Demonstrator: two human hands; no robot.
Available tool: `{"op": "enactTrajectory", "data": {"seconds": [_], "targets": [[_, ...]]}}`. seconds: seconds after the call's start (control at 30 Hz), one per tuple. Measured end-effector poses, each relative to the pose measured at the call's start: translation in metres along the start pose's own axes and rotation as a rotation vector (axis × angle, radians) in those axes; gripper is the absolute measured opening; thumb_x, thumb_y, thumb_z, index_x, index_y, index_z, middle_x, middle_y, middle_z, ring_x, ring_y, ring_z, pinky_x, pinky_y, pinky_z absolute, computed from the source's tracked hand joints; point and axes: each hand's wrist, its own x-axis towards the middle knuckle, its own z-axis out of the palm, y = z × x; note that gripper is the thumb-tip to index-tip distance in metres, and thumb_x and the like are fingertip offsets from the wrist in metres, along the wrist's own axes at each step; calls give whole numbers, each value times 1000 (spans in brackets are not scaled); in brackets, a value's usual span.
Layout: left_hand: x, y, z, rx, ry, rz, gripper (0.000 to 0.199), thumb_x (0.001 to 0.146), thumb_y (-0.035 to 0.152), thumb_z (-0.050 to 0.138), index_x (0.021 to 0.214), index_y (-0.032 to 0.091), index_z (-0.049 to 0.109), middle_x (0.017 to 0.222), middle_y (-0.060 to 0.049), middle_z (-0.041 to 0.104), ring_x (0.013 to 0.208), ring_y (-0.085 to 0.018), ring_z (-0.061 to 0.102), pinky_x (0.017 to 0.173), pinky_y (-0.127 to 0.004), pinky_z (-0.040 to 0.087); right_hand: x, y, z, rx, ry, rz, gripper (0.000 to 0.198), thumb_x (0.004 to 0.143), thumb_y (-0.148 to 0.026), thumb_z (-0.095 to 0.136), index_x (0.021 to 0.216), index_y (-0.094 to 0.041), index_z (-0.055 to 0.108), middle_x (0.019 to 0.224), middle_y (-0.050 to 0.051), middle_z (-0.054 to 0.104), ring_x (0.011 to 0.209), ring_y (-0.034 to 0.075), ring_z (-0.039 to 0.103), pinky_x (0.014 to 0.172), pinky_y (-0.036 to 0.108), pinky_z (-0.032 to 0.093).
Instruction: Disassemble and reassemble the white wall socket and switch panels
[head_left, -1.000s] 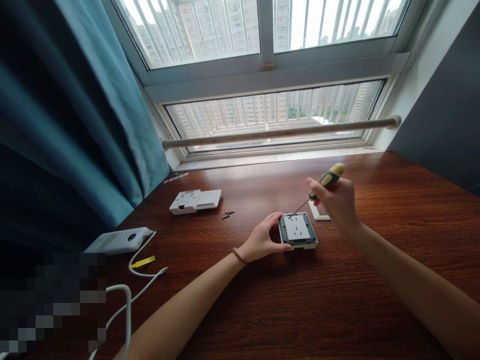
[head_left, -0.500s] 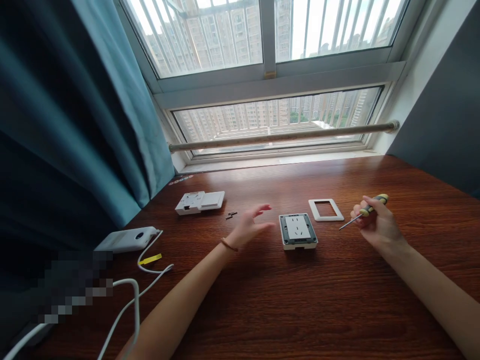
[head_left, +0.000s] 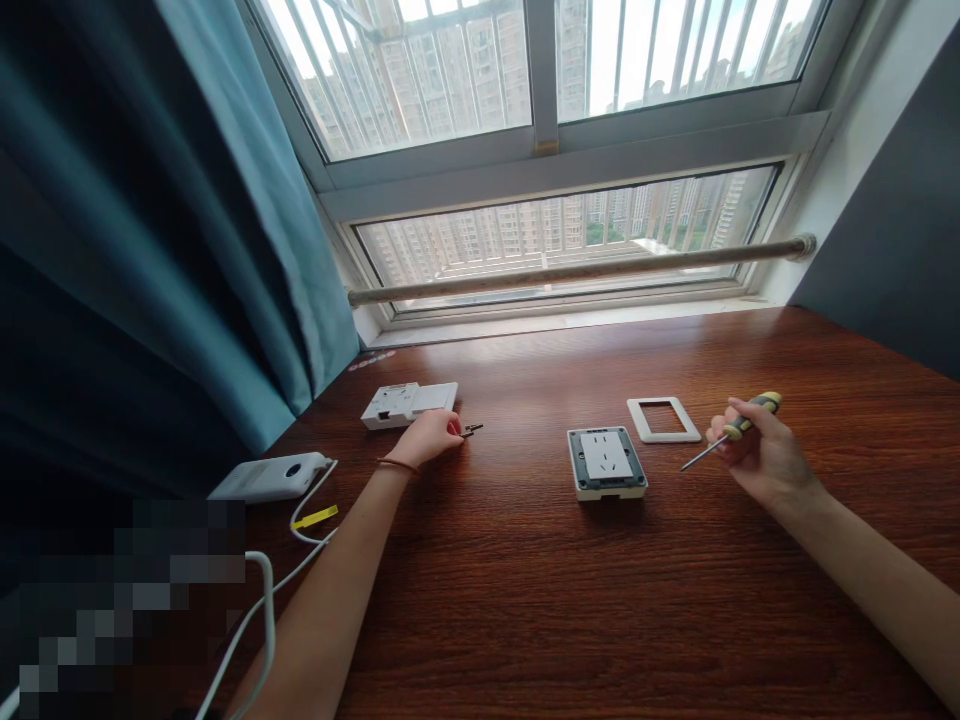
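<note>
In the head view my left hand (head_left: pixel 433 436) is at the small dark screws (head_left: pixel 472 429), its fingertips drawn together against their near end. Whether a screw is between those fingers is hidden. My right hand (head_left: pixel 761 455) is closed around a screwdriver (head_left: pixel 750 420) with a yellow and grey handle, its thin shaft pointing down and left above the table. Between the hands sits a white wall socket (head_left: pixel 607 460) on its box, the grey mounting frame exposed. A white cover frame (head_left: pixel 664 420) lies flat behind it, left of my right hand.
A second white socket unit with a plate (head_left: pixel 390 403) lies just behind my left hand. At left are a white power bank (head_left: pixel 270 478) and a white cable (head_left: pixel 270 600) with a yellow tag (head_left: pixel 315 517), close to my left forearm. A blue curtain (head_left: pixel 300 330) hangs beside the table (head_left: pixel 525 600).
My left hand has moved left from beside the socket to the screws, and its spread fingers have closed together. The right hand keeps its hold on the screwdriver. The view has shifted slightly.
</note>
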Motion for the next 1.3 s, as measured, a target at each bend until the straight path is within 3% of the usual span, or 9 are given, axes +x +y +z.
{"op": "enactTrajectory", "data": {"seconds": [0.3, 0.43, 0.7, 0.83, 0.93, 1.1, 1.3], "targets": [[-4, 11, -5, -64, 52, 54, 10, 60, 25, 59, 60, 16, 64, 61, -3, 65, 62, -19, 59, 60, -26, 41, -1, 0, 0, 13, -17, 9, 29, 73, -26, 60, 47, -19, 49, 42, -3, 48, 40, 8, 43, 36, 20, 34], [-11, 37, -10, -169, 113, 116, 17, 67, 31, 57, 73, 15, 61, 72, -3, 66, 70, -18, 61, 62, -26, 44, -1, -1, 1, 22, -11, 2, 27, 71, -27, 63, 48, -20, 49, 42, -3, 48, 39, 8, 44, 36, 20, 35], [-26, 96, 10, -921, -62, 265, 22, 67, 26, 69, 80, 14, 56, 67, 1, 63, 60, -12, 61, 61, -28, 51, -6, -3, 8, 50, -25, -1, 27, 70, -27, 63, 48, -19, 49, 43, -3, 51, 38, 8, 44, 34, 18, 36], [-31, 110, 23, -1089, -101, 249, 21, 65, 24, 71, 83, 13, 65, 72, -2, 66, 63, -12, 61, 65, -28, 53, -8, -4, 12, 63, -20, -11, 27, 70, -27, 65, 49, -19, 51, 43, -4, 51, 38, 7, 45, 35, 18, 39], [-38, 123, 32, -1141, -128, 234, 22, 62, 20, 74, 82, 13, 69, 77, -4, 69, 70, -14, 64, 71, -28, 54, -18, -3, 25, 46, -24, -100, 18, 71, -27, 67, 58, -19, 58, 54, -3, 59, 46, 7, 53, 41, 16, 46], [-53, 146, 46, -1239, -172, 223, 23, 63, 21, 74, 85, 13, 70, 80, -6, 71, 70, -17, 67, 71, -31, 56, -55, 1, 61, -207, -204, -271, 7, 73, -27, 67, 76, -21, 66, 79, 2, 68, 74, 16, 64, 70, 28, 54], [-63, 157, 51, -1124, -34, 226, 22, 63, 28, 73, 78, 12, 71, 70, -7, 71, 58, -16, 65, 59, -28, 55, -83, 8, 75, -595, -225, -472, 5, 74, -25, 66, 77, -21, 68, 83, 5, 69, 85, 21, 64, 78, 34, 50]]}}
